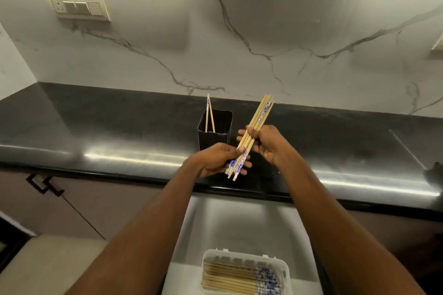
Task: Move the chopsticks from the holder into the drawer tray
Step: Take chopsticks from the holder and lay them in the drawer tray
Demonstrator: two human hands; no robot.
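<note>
— Well, what is held in the white plastic drawer tray (287,270)?
— Flat-laid wooden chopsticks (230,278). Two sticks (209,115) are left in the black square holder (214,140); a bundle (258,116), perhaps eight, is gripped by the left hand (213,160) and right hand (269,145).

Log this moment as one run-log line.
left hand: holds chopstick bundle | right hand: holds same bundle | holder: two chopsticks inside | drawer tray: stored chopsticks lying inside
</note>
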